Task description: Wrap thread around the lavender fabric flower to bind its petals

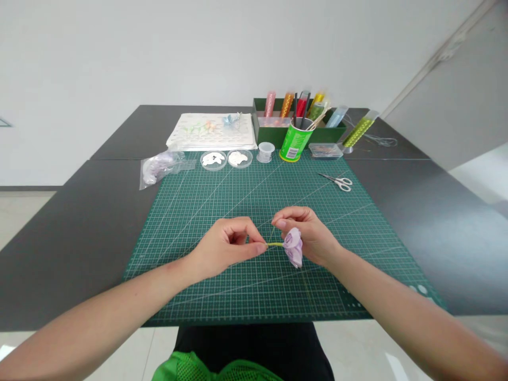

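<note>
A pale purple flower (293, 247) with a thin green stem (274, 244) lies sideways in the air over the green cutting mat (238, 196), its petals to the right. Thumb and index finger of my left hand (230, 244) pinch the stem's left end. Just behind the petals, my right hand (307, 233) is closed in a pinch on a fine thread (272, 233) that runs down to the stem near my left fingertips. Whether the right fingers also touch the petals cannot be made out.
White-handled scissors (339, 182) lie on the mat at right. Along the back stand a green can (296, 140), a dark green box (327, 136) of colored tubes, a small spool (265, 152), two round dishes (213, 160) of white pieces, a plastic bag (161, 166) and white sheets (212, 140).
</note>
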Motion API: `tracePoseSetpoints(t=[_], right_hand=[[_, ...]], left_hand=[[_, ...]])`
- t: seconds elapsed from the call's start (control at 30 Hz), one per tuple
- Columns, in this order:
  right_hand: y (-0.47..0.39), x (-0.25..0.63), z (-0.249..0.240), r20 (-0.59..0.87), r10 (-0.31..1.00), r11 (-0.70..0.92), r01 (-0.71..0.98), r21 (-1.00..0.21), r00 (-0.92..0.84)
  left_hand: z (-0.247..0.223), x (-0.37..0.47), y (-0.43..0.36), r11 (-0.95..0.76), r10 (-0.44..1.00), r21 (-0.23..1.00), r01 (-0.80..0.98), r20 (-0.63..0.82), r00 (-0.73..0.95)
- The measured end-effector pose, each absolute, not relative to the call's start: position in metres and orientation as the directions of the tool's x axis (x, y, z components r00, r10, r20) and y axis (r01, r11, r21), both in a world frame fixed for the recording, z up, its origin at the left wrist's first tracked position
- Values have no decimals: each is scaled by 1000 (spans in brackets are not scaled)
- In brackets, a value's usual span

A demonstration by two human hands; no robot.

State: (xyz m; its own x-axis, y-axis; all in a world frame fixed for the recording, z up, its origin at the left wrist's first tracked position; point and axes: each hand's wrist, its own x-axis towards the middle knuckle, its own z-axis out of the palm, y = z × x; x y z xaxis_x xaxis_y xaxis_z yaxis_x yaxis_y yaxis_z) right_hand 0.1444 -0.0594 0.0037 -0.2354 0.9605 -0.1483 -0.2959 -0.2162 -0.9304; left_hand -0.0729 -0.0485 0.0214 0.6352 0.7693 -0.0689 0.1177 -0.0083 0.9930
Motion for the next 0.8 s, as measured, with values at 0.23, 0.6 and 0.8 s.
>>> tracePoseSetpoints(t=[0.23,0.6,0.8], right_hand=[[-60,145,5,-133,970,-186,-269,-945,-204],[-65,141,10,-110,969,-133,-91,-987,-222],[-78,142,16,263,936,309,189,-932,-234]], left_hand=[[25,-74,-48,23,757,996,83,-72,650],[28,-78,-41,-286,910,954,88,241,338],[28,-80,-36,-338,925,922,192,287,251]])
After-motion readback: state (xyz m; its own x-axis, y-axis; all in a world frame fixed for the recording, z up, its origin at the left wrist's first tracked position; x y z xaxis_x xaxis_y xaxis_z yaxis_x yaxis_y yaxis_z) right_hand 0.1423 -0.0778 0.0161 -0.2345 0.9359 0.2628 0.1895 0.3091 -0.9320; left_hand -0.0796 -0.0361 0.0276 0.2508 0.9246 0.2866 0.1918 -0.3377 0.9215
